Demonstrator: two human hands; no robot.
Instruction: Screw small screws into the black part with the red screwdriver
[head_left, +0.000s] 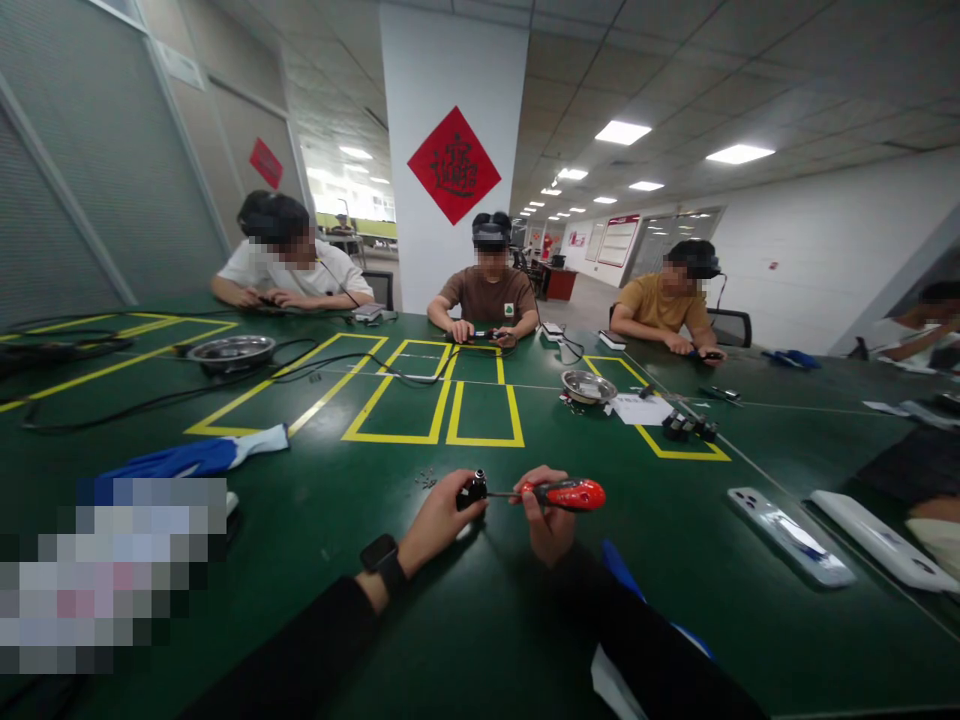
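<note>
My left hand (pixel 441 522), with a dark watch on its wrist, is closed around a small black part (pixel 474 490) that has a shiny round metal end pointing up. What kind of part it is I cannot make out. In my right hand (pixel 549 520) is a screwdriver (pixel 571 494) with a red and black handle, lying nearly level. Its thin shaft points left and its tip meets the side of the black part, or is very close to it. Several tiny screws or bits (pixel 426 478) lie on the green table just beyond my left hand.
Blue gloves (pixel 187 458) lie at left, and another (pixel 622 572) is partly under my right forearm. A metal bowl (pixel 589 387), a paper sheet (pixel 641 408) and black parts (pixel 688 427) sit farther right. Phones (pixel 791 535) lie near the right edge. Several people sit around the table.
</note>
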